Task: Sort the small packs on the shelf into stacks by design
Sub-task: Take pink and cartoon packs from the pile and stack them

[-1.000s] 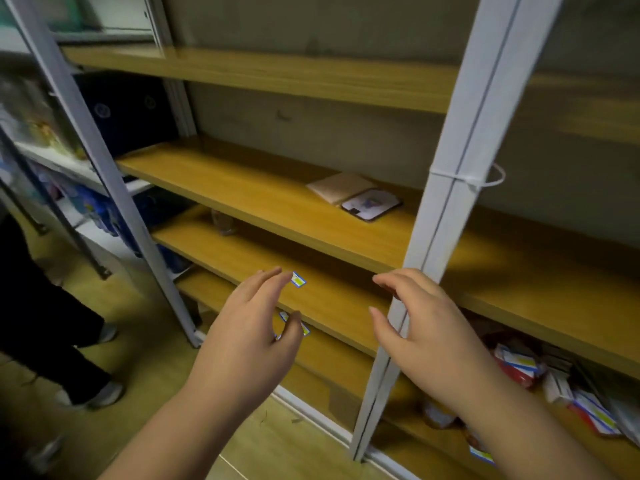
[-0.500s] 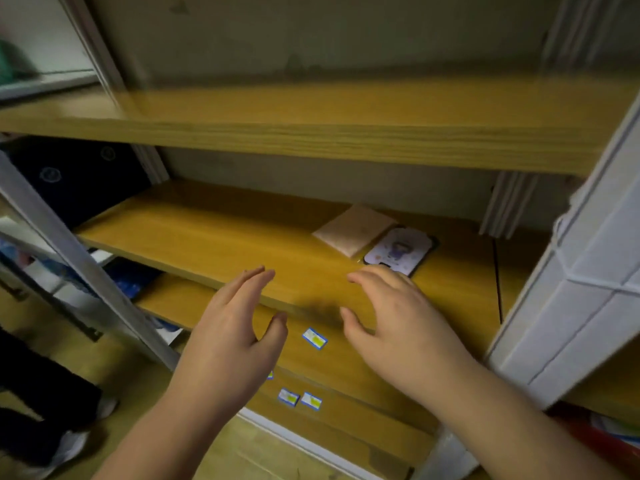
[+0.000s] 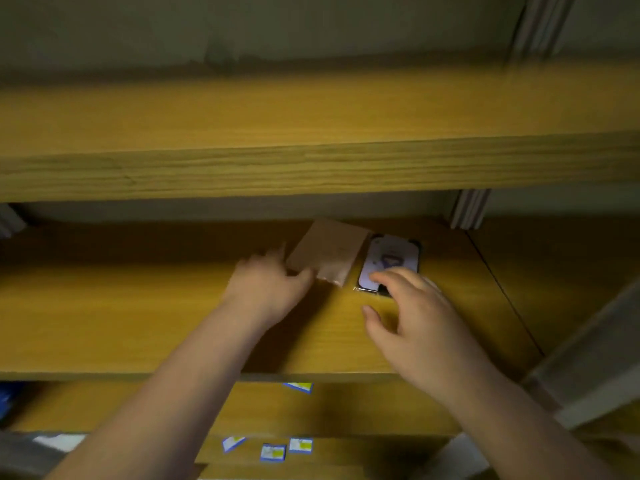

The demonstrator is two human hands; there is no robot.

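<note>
Two flat packs lie side by side near the back of the wooden shelf [image 3: 104, 306]: a plain brown pack [image 3: 329, 254] and, to its right, a dark-edged pack with a pale purple picture [image 3: 389, 259]. My left hand [image 3: 268, 289] touches the brown pack's near left corner, thumb at its front edge; whether it grips it is blurred. Over the purple pack's near end hovers my right hand [image 3: 412, 317], fingers spread, fingertips at the pack's front edge.
Another wooden board [image 3: 311, 161] runs just above, leaving a low gap. On the shelves below lie small blue-and-yellow packs [image 3: 298, 386] [image 3: 273, 452]. A white upright post [image 3: 588, 368] stands at the right, another [image 3: 469, 209] at the back.
The view has closed in on the shelf. Both hands have reached forward from the shelf's front edge to the two packs at the back.
</note>
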